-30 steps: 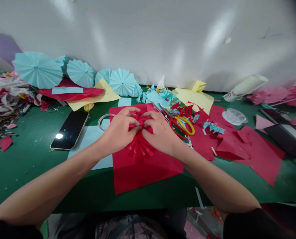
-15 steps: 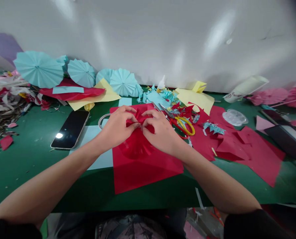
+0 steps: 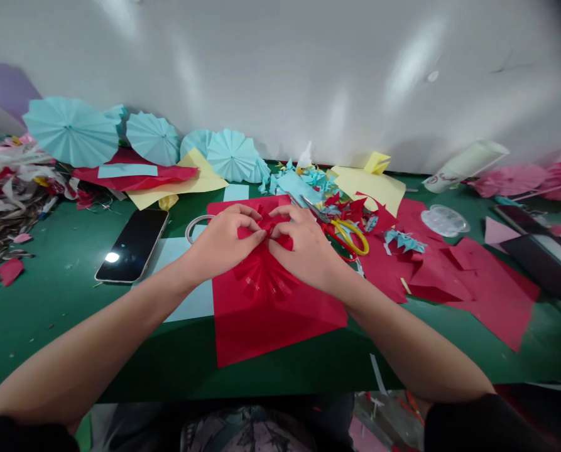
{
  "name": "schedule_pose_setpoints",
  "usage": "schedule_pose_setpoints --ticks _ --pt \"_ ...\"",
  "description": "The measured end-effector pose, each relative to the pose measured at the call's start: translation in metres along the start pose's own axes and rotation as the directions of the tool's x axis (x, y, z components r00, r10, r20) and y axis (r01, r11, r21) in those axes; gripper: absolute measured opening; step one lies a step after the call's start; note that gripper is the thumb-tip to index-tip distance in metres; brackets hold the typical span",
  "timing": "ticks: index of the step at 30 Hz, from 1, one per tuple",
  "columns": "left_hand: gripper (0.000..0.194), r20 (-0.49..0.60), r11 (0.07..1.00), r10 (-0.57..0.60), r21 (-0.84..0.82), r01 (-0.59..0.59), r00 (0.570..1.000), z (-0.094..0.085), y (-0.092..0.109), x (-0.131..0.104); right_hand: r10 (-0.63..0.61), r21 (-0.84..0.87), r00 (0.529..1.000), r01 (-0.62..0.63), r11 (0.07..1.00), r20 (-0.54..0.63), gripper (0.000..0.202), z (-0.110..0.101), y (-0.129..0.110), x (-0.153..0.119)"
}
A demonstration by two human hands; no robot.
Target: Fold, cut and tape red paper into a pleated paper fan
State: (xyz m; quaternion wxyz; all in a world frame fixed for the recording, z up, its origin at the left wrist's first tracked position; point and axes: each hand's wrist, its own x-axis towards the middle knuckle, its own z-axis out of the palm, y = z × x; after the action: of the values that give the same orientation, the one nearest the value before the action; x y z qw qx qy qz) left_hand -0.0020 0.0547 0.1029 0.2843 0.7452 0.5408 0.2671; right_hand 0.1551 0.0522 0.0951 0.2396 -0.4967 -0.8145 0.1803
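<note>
Between my hands is a pleated red paper fan (image 3: 267, 276), its folds spreading toward me. My left hand (image 3: 226, 242) pinches its gathered middle from the left, thumb against fingers. From the right, my right hand (image 3: 303, 245) pinches the same spot, the thumbs nearly touching. The fan is over a flat red paper sheet (image 3: 280, 333), and its far part is partly hidden by my fingers. Under the sheet's left side lies light blue paper (image 3: 186, 301). A white ring, probably a tape roll (image 3: 193, 229), shows just beyond my left wrist.
Scissors with yellow and red handles (image 3: 350, 237) lie right of my hands, among red paper scraps (image 3: 388, 263). A phone (image 3: 133, 245) lies on the left. Round blue paper fans (image 3: 233, 155) lean along the wall. A clear plastic lid (image 3: 444, 221) sits farther right.
The fan's near pleats look more sharply spread and distinct now, and were blurred before. Both hands keep their pinch at the middle, having shifted only slightly.
</note>
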Motion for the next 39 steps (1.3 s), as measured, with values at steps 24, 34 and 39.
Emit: schedule_pose_setpoints --ticks 24,34,39 --pt "0.018 -0.071 0.965 0.252 0.092 -0.245 0.965 0.0028 -0.0025 -0.0045 0.087 0.237 0.989 -0.114 0.965 0.122 0.021 -0.0008 0.0034 0.0053" --pt "0.023 -0.099 0.945 0.310 0.144 -0.295 0.945 0.0065 -0.0013 -0.0072 0.113 0.278 0.980 -0.156 0.948 0.166 0.017 -0.0003 0.0027 0.0067" --pt "0.023 -0.094 0.940 0.325 0.145 -0.310 0.941 0.0067 -0.0029 -0.0061 0.117 0.304 0.977 -0.168 0.938 0.179 0.016 0.0011 0.0029 0.0079"
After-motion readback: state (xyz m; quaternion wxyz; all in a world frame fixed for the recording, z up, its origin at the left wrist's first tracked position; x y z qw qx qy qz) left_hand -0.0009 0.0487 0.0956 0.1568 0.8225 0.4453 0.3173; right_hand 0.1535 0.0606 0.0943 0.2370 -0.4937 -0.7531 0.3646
